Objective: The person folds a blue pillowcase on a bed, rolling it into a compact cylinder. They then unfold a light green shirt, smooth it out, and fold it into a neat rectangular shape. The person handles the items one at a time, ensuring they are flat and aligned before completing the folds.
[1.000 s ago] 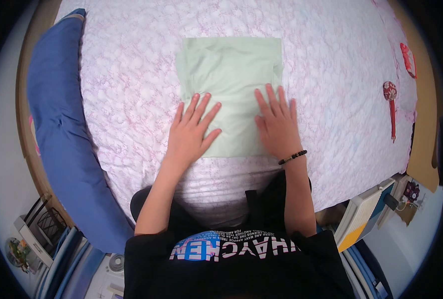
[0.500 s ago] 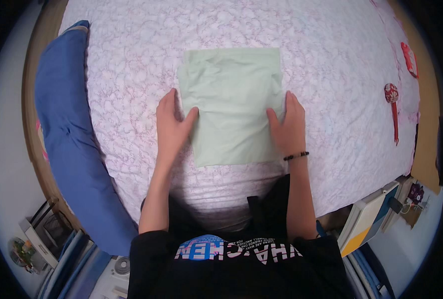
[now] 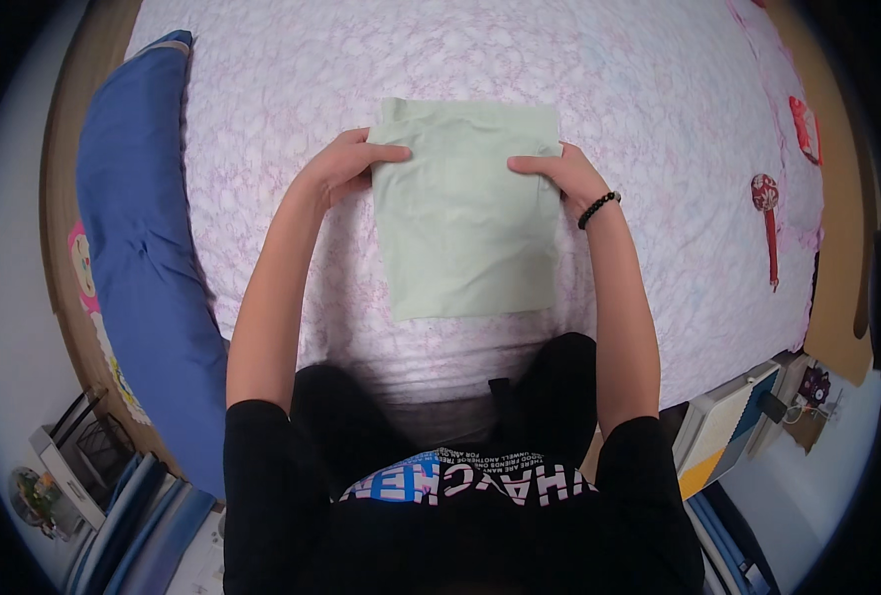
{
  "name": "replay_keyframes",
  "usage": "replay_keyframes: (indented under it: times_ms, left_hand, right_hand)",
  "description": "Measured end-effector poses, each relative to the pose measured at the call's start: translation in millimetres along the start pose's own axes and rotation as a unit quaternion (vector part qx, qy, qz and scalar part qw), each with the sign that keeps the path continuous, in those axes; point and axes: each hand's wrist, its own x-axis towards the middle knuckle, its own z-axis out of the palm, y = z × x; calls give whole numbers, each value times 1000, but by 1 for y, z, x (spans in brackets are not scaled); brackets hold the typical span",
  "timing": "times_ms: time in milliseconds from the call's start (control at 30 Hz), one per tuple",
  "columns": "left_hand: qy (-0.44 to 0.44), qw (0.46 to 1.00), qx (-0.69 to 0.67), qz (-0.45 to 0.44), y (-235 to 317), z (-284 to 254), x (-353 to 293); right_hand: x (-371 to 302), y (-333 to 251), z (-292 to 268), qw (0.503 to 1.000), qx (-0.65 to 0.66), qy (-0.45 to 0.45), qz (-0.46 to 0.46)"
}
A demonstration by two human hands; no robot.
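A folded pale green cloth [image 3: 470, 228] lies in front of me on the bed, roughly rectangular, with soft creases and a small turned-up corner at its far left. At its left edge, toward the far end, my left hand [image 3: 353, 164] pinches it, thumb on top and fingers hidden beneath. My right hand [image 3: 566, 174], with a dark bead bracelet [image 3: 599, 209] at the wrist, grips the right edge the same way. Both thumbs point inward across the upper layer.
The bed's pale pink patterned sheet [image 3: 659, 119] surrounds the cloth. A long blue bundle [image 3: 138, 218] lies along the left edge. Toward the right edge are a red patterned round-headed stick [image 3: 769, 228] and a red item [image 3: 805, 129]. A white cabinet [image 3: 723, 426] stands at lower right.
Both hands have moved away from me along the cloth's sides, from resting beside its middle to gripping near its far end. The cloth's surface looks smoother.
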Motion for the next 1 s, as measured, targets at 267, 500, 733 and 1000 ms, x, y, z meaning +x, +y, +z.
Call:
replay_keyframes:
  times_ms: [267, 500, 733, 1000]
  left_hand:
    - [27, 975, 60, 210, 41, -8, -19]
    - [90, 762, 277, 578, 105, -18, -110]
    - [-32, 642, 502, 578, -24, 1, -101]
    - [-72, 577, 574, 576, -130, 11, -73]
  right_hand:
    - [-24, -58, 9, 995, -2, 0, -100]
    - [-89, -118, 0, 911, -154, 54, -379]
    - [-81, 3, -20, 718, -416, -62, -554]
    - [-72, 92, -24, 648, -525, -130, -536]
